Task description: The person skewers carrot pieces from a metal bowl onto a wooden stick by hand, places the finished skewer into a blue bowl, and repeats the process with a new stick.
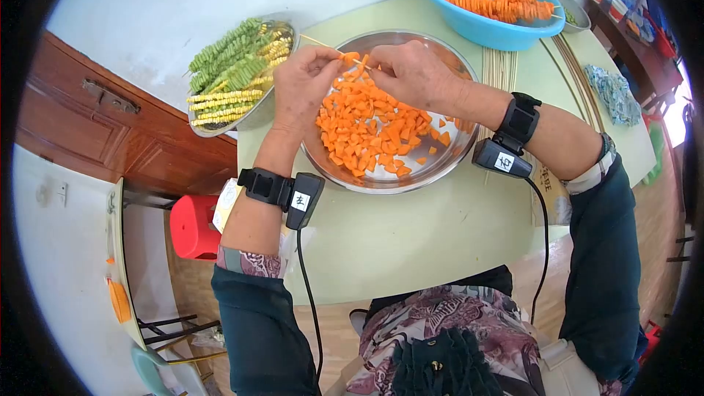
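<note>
A thin bamboo skewer [317, 42] runs at a slant between my hands above a wide steel basin. Orange carrot pieces [350, 58] sit on the skewer or against it, close to my left fingertips. My left hand [302, 86] is closed in a pinch at the skewer and these pieces. My right hand [416, 73] pinches the skewer's lower right end; whether a carrot piece is also between those fingers is hidden. Below both hands, the steel basin [389, 185] holds a heap of cut carrot pieces [370, 125].
A metal bowl [213, 130] at the left holds green and yellow threaded skewers [233, 66]. At the back right, a blue basin [469, 26] holds carrot skewers [499, 6]. Bare bamboo skewers [500, 70] lie right of the steel basin. A red stool [194, 226] stands left of the table [411, 249].
</note>
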Motion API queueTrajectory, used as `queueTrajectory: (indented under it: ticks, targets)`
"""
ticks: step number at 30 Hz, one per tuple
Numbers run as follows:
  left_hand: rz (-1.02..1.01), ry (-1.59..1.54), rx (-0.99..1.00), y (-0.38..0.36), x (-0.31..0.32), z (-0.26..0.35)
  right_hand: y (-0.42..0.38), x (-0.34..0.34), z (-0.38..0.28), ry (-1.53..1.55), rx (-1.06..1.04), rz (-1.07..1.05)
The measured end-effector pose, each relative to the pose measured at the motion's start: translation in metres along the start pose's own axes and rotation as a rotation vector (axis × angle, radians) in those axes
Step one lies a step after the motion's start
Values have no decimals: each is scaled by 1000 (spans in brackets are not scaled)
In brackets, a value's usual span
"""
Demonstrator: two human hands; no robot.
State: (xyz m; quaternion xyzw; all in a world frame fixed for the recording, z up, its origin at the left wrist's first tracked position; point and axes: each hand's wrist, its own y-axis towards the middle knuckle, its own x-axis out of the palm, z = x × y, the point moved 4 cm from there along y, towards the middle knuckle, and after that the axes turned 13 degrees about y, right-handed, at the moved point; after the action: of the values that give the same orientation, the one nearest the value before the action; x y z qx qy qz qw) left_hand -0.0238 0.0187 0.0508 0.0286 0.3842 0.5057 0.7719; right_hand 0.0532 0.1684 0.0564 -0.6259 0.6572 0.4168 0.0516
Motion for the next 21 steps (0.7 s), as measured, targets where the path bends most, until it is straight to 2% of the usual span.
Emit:
queueTrajectory:
  ticks: [5, 7, 8, 10, 12, 15, 16, 17, 21]
  targets:
    - [-29, -174, -26, 1, 0, -1, 0, -2, 1, 13, -27, 61]
    - [41, -258, -159, 0, -6, 3, 0, -2, 4, 14, -31, 73]
    - [42, -259, -159, 1, -7, 4, 0, -2, 5, 15, -35, 86]
    - [58, -451, -304, 0, -8, -1, -1, 0, 6, 13, -76, 96]
    - [0, -493, -308, -1, -9, -3, -2, 1, 3, 12, -116, 105]
    - [-78, -573, -311, -2, -6, -6, -3, 3, 2, 26, -55, 51]
    - [-99, -608, -309, -2, -5, -7, -3, 4, 3, 32, -114, 72]
    - [-98, -608, -309, -1, -5, -9, -3, 5, 3, 38, -174, 91]
    - [-59, -714, -289, 3, -14, -16, -5, 7, 3, 58, -198, 82]
